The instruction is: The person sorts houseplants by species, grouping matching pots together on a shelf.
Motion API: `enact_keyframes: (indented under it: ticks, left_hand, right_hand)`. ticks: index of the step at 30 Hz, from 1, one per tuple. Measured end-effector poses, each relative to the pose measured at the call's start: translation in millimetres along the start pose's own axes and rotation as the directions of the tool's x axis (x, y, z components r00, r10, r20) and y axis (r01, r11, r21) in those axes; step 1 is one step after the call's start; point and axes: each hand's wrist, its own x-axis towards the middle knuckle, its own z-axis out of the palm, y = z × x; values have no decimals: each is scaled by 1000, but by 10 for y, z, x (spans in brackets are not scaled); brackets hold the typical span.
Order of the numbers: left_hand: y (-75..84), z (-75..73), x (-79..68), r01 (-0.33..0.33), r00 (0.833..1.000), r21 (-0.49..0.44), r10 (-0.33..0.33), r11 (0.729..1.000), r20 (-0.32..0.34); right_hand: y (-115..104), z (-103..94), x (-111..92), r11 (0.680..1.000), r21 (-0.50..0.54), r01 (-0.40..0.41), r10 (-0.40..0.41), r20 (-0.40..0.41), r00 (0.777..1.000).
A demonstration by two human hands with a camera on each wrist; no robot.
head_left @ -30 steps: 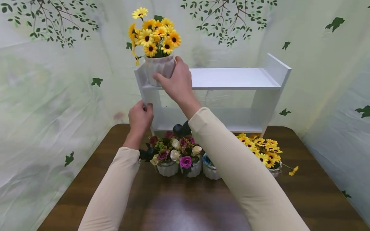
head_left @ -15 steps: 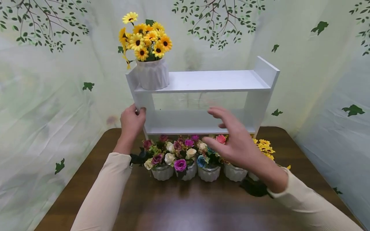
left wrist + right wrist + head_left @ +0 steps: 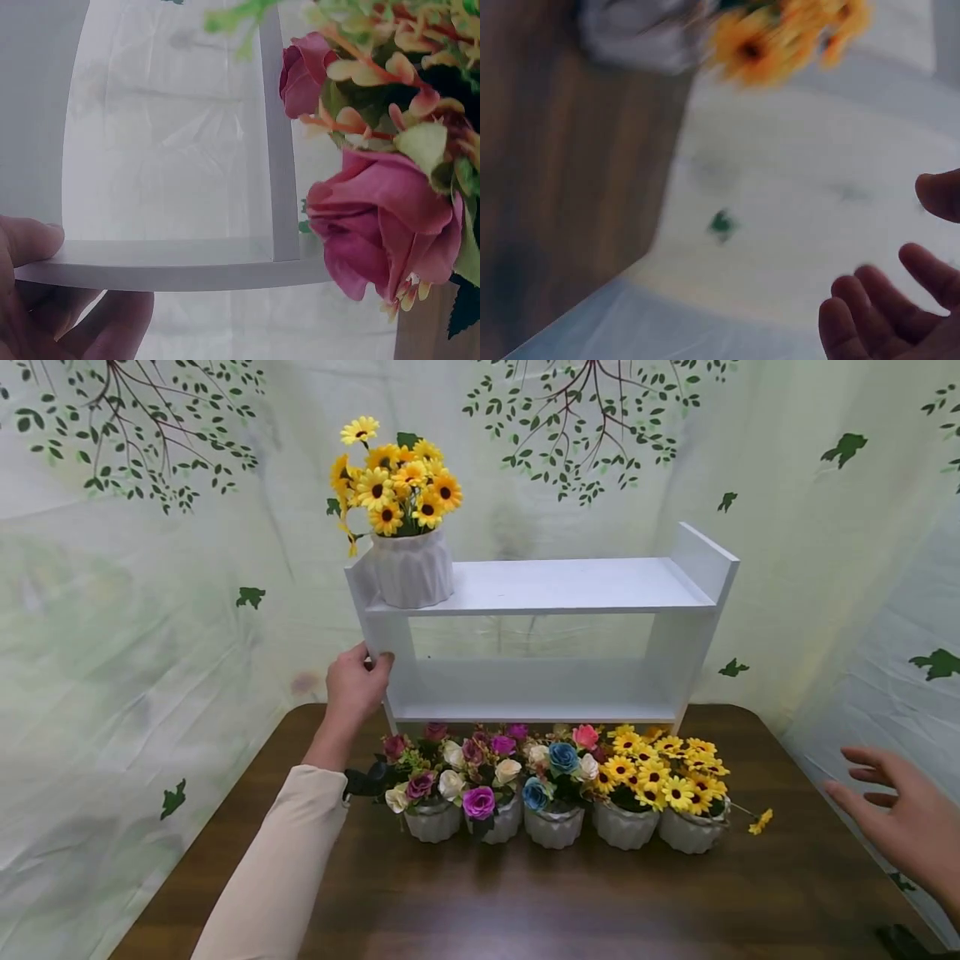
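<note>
A white two-tier shelf [image 3: 555, 587] stands at the back of the table. My left hand [image 3: 356, 683] grips the edge of its left side panel; in the left wrist view the thumb [image 3: 34, 238] lies on one face and the fingers on the other. On the top tier, at the left end, a white pot of yellow sunflowers [image 3: 412, 568] sits upright. Off to the right, my right hand [image 3: 903, 818] is in the air, holding nothing, its fingers loosely bent. The right wrist view is blurred.
In front of the shelf stands a row of several white pots: mixed roses [image 3: 433, 821], purple and cream roses [image 3: 480, 802], blue roses [image 3: 555, 828], and sunflowers [image 3: 626, 825] at the right. One sunflower stem [image 3: 761, 821] sticks out sideways. The dark wooden table [image 3: 480, 902] extends forward.
My right hand has let go of the sunflower pot on the top tier and moved down and far to the right. My left hand has kept its grip on the shelf's side panel.
</note>
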Motion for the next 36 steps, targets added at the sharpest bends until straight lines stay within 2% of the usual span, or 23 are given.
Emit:
enact_keyframes:
  ticks: [3, 5, 7, 12, 16, 19, 22, 25, 27, 32, 35, 36]
  left_hand:
    - [5, -2, 0, -1, 1000, 8, 1, 1000, 0]
    - [12, -9, -2, -4, 1000, 4, 4, 1000, 1]
    - [14, -15, -1, 3, 1000, -2, -3, 1000, 3]
    - [9, -27, 12, 35, 998, -45, -33, 998, 47]
    - [8, -23, 35, 45, 997, -56, -42, 997, 62]
    - [4, -20, 41, 32, 999, -29, -31, 999, 39]
    - [-2, -24, 43, 15, 1000, -4, -15, 1000, 19]
    - [-3, -27, 52, 0, 1000, -1, 0, 1000, 20]
    - [4, -26, 55, -9, 1000, -9, 9, 1000, 24]
    - [12, -23, 53, -3, 1000, -12, 4, 1000, 31]
    - [12, -32, 48, 7, 1000, -8, -7, 1000, 25]
    - [11, -36, 48, 10, 1000, -7, -10, 1000, 22]
  right_hand:
    - [252, 37, -7, 999, -37, -37, 39, 66, 997]
    - [397, 88, -10, 998, -61, -16, 24, 124, 992]
    - [502, 154, -8, 997, -78, 8, 9, 218, 976]
    - [580, 395, -15, 997, -56, 53, -23, 436, 900]
    - [527, 600, -8, 999, 6, 46, -42, 516, 856]
    - [471, 736, -20, 996, 92, 12, -62, 557, 828]
    - [398, 849, -40, 986, 165, -17, -81, 570, 818]
    - [304, 933, -44, 982, 181, -55, -61, 578, 814]
    - [239, 982, -43, 981, 168, -101, -18, 591, 807]
    - [83, 1103, -32, 957, 130, -259, 123, 626, 770]
    - [22, 1176, -29, 944, 136, -300, 156, 618, 771]
    - [9, 1204, -31, 943, 163, -291, 138, 602, 786]
